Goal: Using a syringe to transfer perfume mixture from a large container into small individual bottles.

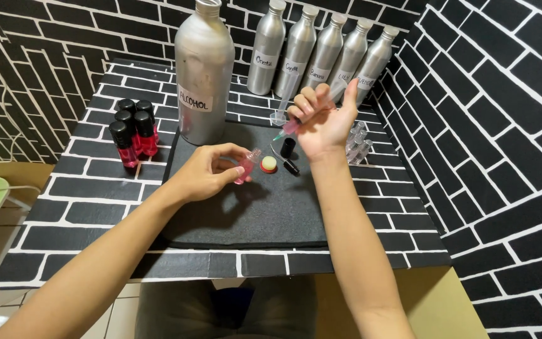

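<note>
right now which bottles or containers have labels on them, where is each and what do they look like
Big metal bottle: back left of the black mat, tall silver cylinder with a white rectangular label low on its front.
Five slim metal bottles: row along the back wall, silver, each with a small white label.
Small red bottles: cluster left of the mat, black caps, no labels seen.
Left hand: holds a small pink bottle, unlabelled.
</note>
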